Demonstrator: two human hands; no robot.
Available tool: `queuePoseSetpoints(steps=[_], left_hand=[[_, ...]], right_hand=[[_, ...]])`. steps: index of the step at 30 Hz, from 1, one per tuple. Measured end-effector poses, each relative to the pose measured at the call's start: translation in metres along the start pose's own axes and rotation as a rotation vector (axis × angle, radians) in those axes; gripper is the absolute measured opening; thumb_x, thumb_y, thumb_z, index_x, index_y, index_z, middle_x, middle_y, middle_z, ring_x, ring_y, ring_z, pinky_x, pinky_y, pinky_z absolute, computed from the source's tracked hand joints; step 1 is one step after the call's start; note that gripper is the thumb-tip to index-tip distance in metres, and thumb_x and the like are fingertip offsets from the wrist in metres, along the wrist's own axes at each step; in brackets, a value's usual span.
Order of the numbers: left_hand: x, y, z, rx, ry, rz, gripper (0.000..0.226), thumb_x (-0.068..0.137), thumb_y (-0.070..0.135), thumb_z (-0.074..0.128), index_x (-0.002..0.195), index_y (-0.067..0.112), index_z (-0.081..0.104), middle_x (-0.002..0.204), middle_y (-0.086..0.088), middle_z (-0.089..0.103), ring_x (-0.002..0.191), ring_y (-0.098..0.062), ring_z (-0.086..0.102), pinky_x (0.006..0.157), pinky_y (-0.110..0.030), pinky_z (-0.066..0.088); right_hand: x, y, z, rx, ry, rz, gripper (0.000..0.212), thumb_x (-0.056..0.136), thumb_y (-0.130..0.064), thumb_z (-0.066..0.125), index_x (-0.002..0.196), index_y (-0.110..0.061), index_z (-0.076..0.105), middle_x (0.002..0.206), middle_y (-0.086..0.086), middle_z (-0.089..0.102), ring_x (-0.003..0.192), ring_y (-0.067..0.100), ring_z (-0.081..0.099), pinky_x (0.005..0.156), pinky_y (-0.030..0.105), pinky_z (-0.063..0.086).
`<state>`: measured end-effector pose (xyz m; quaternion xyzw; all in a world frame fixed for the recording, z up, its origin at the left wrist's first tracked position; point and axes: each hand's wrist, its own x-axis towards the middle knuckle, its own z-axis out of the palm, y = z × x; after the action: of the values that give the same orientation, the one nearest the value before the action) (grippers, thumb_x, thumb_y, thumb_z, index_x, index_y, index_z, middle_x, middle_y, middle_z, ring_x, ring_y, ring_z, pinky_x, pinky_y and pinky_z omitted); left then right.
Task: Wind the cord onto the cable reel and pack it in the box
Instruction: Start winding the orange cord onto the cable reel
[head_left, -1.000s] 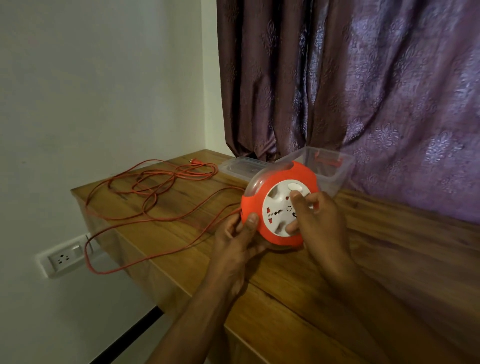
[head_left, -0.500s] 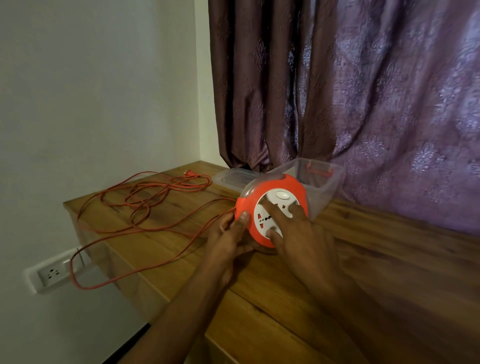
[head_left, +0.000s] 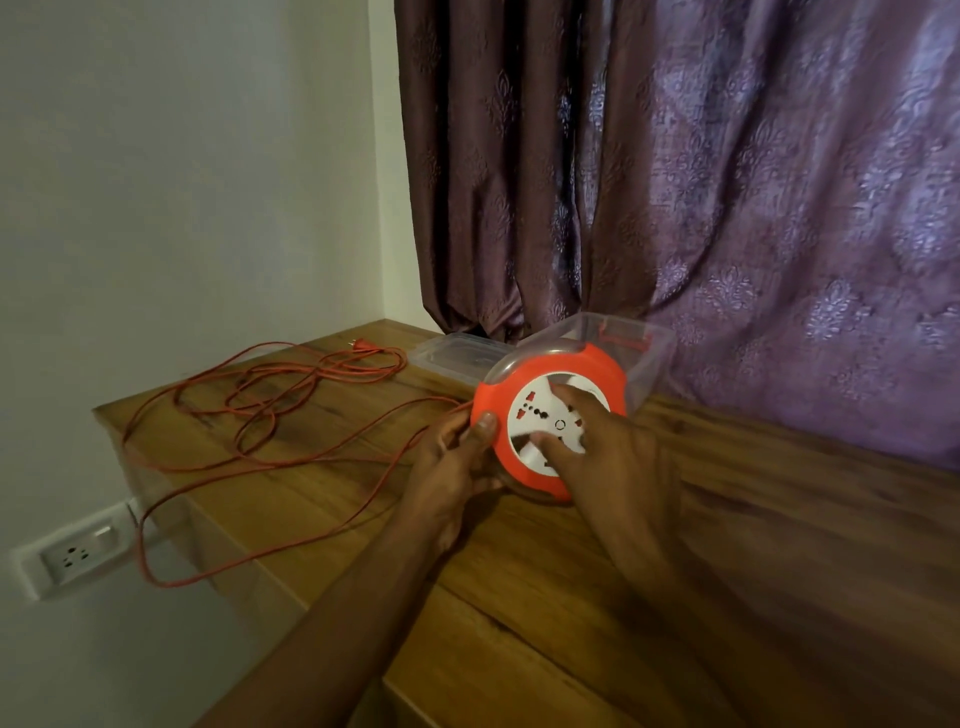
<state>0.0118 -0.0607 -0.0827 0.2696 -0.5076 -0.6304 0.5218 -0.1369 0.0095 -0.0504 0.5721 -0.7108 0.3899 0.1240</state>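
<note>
Head view — hands (head_left: 452, 467) gripping reel (head_left: 597, 371)

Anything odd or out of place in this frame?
Yes: the orange cord lies in loose tangled loops across the wooden table, one loop drooping over its left edge near the wall socket. Reel and clear box look intact.

Head-worn camera looks forward and down, close over the wooden table (head_left: 519, 597).

Right hand (head_left: 605, 457) covering part of the cable reel (head_left: 550, 421) white socket face, reel hiding the lower front of the clear box (head_left: 636, 348), red item inside the box too blurred to identify, cord (head_left: 291, 410) plug too small to make out, worktop (head_left: 519, 597) cut off at right and bottom edges
</note>
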Motion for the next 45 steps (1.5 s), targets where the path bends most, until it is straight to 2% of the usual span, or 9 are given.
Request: queuePoseSetpoints(steps=[3, 8, 16, 20, 23, 27, 33, 39, 45], left_hand=[[-0.002, -0.001, 0.001, 0.002, 0.008, 0.009, 0.051, 0.079, 0.047, 0.07, 0.122, 0.02, 0.067, 0.112, -0.003, 0.078, 0.099, -0.025, 0.076, 0.069, -0.038, 0.062], [-0.004, -0.003, -0.001, -0.002, 0.029, 0.023, 0.047, 0.084, 0.044, 0.067, 0.123, 0.019, 0.067, 0.112, -0.006, 0.077, 0.101, -0.026, 0.075, 0.073, -0.043, 0.064], [-0.004, -0.005, -0.002, -0.057, -0.002, 0.037, 0.046, 0.09, 0.042, 0.063, 0.126, 0.013, 0.066, 0.116, -0.012, 0.076, 0.1, -0.03, 0.075, 0.072, -0.039, 0.062], [-0.002, -0.003, -0.004, -0.118, 0.061, 0.034, 0.041, 0.089, 0.036, 0.065, 0.121, 0.011, 0.068, 0.113, -0.014, 0.076, 0.101, -0.032, 0.075, 0.07, -0.042, 0.062], [-0.001, 0.0, -0.005, -0.178, 0.1, 0.01, 0.039, 0.083, 0.036, 0.069, 0.115, 0.014, 0.069, 0.108, -0.01, 0.078, 0.097, -0.029, 0.076, 0.066, -0.042, 0.063], [-0.001, 0.0, -0.006, -0.18, 0.08, 0.011, 0.046, 0.082, 0.039, 0.07, 0.12, 0.013, 0.068, 0.111, -0.01, 0.078, 0.099, -0.029, 0.076, 0.07, -0.045, 0.063], [-0.002, -0.001, -0.006, -0.112, 0.013, 0.017, 0.043, 0.082, 0.042, 0.071, 0.118, 0.019, 0.07, 0.113, -0.007, 0.078, 0.101, -0.029, 0.075, 0.073, -0.044, 0.063], [-0.002, -0.001, -0.007, -0.036, -0.007, 0.034, 0.036, 0.082, 0.044, 0.071, 0.113, 0.026, 0.072, 0.112, -0.005, 0.078, 0.1, -0.026, 0.076, 0.071, -0.041, 0.063], [-0.003, -0.002, -0.008, -0.022, -0.011, 0.046, 0.036, 0.085, 0.04, 0.069, 0.116, 0.021, 0.072, 0.114, -0.008, 0.077, 0.101, -0.028, 0.075, 0.072, -0.04, 0.063]], right_hand=[[0.001, -0.003, -0.001, 0.229, -0.054, 0.175, 0.049, 0.082, -0.05, 0.065, 0.129, -0.049, 0.051, 0.093, -0.003, 0.073, 0.086, 0.021, 0.068, 0.069, 0.034, 0.054], [-0.003, -0.017, 0.001, 0.797, -0.174, 0.455, 0.056, 0.086, -0.022, 0.07, 0.136, -0.036, 0.05, 0.093, 0.009, 0.072, 0.04, 0.019, 0.062, 0.038, 0.024, 0.045], [-0.016, -0.032, 0.001, 1.175, -0.175, 0.668, 0.067, 0.085, -0.012, 0.068, 0.142, -0.035, 0.04, 0.08, 0.013, 0.075, 0.048, 0.017, 0.065, 0.042, 0.024, 0.049], [-0.007, -0.029, -0.004, 1.011, -0.293, 0.537, 0.056, 0.089, -0.014, 0.064, 0.137, -0.033, 0.043, 0.085, 0.009, 0.074, 0.05, 0.021, 0.065, 0.045, 0.027, 0.049], [-0.001, -0.016, -0.01, 0.398, -0.108, 0.126, 0.045, 0.088, -0.023, 0.064, 0.13, -0.031, 0.048, 0.099, -0.008, 0.068, 0.079, 0.019, 0.069, 0.064, 0.034, 0.054], [-0.005, -0.014, -0.008, -0.136, -0.112, -0.272, 0.066, 0.092, -0.038, 0.054, 0.143, -0.048, 0.014, 0.136, 0.003, 0.046, 0.1, 0.024, 0.062, 0.066, 0.036, 0.054], [-0.008, -0.008, 0.002, -0.354, -0.118, -0.296, 0.069, 0.098, -0.036, 0.044, 0.146, -0.051, -0.003, 0.141, 0.008, 0.038, 0.089, 0.028, 0.063, 0.059, 0.035, 0.051], [-0.004, -0.009, 0.007, -0.386, -0.035, -0.258, 0.065, 0.09, -0.058, 0.047, 0.146, -0.047, 0.016, 0.115, 0.005, 0.061, 0.075, 0.026, 0.067, 0.052, 0.028, 0.034], [0.005, -0.011, 0.016, -0.148, 0.036, -0.022, 0.061, 0.081, -0.072, 0.049, 0.13, -0.037, 0.038, 0.092, 0.01, 0.07, 0.08, 0.034, 0.067, 0.06, 0.033, 0.043]])
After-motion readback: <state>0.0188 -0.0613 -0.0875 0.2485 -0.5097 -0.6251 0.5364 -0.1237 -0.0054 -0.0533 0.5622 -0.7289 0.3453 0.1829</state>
